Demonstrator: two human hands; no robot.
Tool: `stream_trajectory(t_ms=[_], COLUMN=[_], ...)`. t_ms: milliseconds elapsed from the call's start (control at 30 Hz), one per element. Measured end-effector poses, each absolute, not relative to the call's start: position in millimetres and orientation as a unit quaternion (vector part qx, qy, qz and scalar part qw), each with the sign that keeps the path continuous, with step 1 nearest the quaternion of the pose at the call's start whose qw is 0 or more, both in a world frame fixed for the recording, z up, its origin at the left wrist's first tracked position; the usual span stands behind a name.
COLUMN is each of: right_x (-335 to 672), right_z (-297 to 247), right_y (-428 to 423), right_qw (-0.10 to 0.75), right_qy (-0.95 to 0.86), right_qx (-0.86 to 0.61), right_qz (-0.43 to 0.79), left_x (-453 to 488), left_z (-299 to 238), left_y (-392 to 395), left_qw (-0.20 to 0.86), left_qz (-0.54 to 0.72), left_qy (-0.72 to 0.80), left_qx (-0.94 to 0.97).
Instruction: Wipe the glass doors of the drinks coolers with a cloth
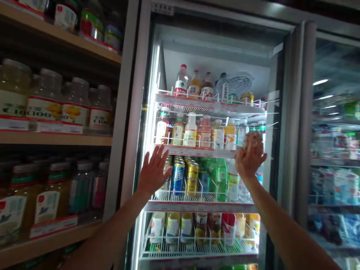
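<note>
In front of me stands a drinks fridge with a glass door [213, 47]. My left hand [153, 169] is raised before the left part of the glass, fingers stretched out and holding nothing; whether the palm touches the pane I cannot tell. My right hand [249, 159] is up at the right side of the door, with its fingers on a crumpled, brownish-beige cloth [253, 138]. That cloth looks pressed to the glass and is slightly blurred. Behind the pane, white wire shelves hold bottles [190, 131], a blue can [178, 176] and gold cans [192, 178].
Wooden shelves [56, 138] with rows of juice bottles [75, 101] run along the left. A metal door frame [132, 112] edges the fridge. To the right, past a vertical metal bar [305, 123], is another glass-fronted fridge [334, 150] stocked with goods.
</note>
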State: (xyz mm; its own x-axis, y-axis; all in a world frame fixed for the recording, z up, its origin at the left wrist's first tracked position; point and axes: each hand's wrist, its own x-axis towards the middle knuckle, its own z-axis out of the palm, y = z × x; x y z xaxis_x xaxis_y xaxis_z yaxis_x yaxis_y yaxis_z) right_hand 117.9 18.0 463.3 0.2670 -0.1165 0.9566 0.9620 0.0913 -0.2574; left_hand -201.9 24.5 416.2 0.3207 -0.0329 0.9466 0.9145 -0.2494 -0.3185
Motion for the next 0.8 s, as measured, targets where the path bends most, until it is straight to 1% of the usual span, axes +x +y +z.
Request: stream_trajectory(t_ms=[67, 100, 200, 233, 267, 300, 333, 433, 500, 567, 667, 700, 733, 800], right_x=[113.0, 102.1, 66.8, 63.8, 68.0, 78.6, 93.7, 134.7, 133.8, 110.3, 78.5, 79.1, 86.7, 116.7], right_z=[462.3, 458.8, 443.2, 439.5, 437.7, 437.9, 439.6, 446.8, 444.0, 431.6, 407.3, 401.2, 397.1, 394.1], right_y=[17.1, 16.4, 15.0, 14.9, 14.9, 14.9, 15.0, 15.2, 15.0, 14.2, 12.6, 12.0, 11.6, 11.6], right_qw=[0.624, 0.607, 0.485, 0.453, 0.44, 0.45, 0.477, 0.588, 0.62, 0.596, 0.499, 0.483, 0.482, 0.521], right_qy=[-0.4, -0.43, -0.573, -0.601, -0.608, -0.595, -0.564, -0.429, -0.399, -0.452, -0.569, -0.58, -0.574, -0.511], right_qx=[-0.514, -0.496, -0.406, -0.386, -0.38, -0.389, -0.408, -0.475, -0.487, -0.468, -0.41, -0.403, -0.407, -0.445], right_qz=[-0.431, -0.448, -0.521, -0.534, -0.54, -0.541, -0.537, -0.494, -0.468, -0.471, -0.509, -0.517, -0.522, -0.519], left_x=[-202.0, -202.1, -202.1, -201.9, -201.6, -201.2, -200.8, -200.2, -201.0, -201.9, -199.4, -196.7, -193.2, -184.5], left_z=[416.3, 416.5, 417.3, 417.5, 417.5, 417.4, 417.3, 416.9, 417.2, 417.6, 416.3, 415.0, 413.2, 408.7], left_y=[24.8, 24.9, 24.8, 24.9, 25.0, 25.2, 25.5, 26.3, 26.3, 25.9, 24.6, 24.1, 23.7, 23.4], left_qw=[0.505, 0.504, 0.487, 0.481, 0.477, 0.474, 0.471, 0.466, 0.462, 0.457, 0.452, 0.451, 0.45, 0.444], left_qz=[-0.47, -0.472, -0.479, -0.481, -0.484, -0.487, -0.491, -0.498, -0.499, -0.498, -0.494, -0.495, -0.5, -0.523], left_qy=[-0.343, -0.341, -0.339, -0.339, -0.338, -0.337, -0.338, -0.336, -0.336, -0.336, -0.344, -0.351, -0.359, -0.375], left_qx=[-0.638, -0.638, -0.647, -0.65, -0.652, -0.652, -0.65, -0.649, -0.652, -0.656, -0.658, -0.655, -0.647, -0.623])
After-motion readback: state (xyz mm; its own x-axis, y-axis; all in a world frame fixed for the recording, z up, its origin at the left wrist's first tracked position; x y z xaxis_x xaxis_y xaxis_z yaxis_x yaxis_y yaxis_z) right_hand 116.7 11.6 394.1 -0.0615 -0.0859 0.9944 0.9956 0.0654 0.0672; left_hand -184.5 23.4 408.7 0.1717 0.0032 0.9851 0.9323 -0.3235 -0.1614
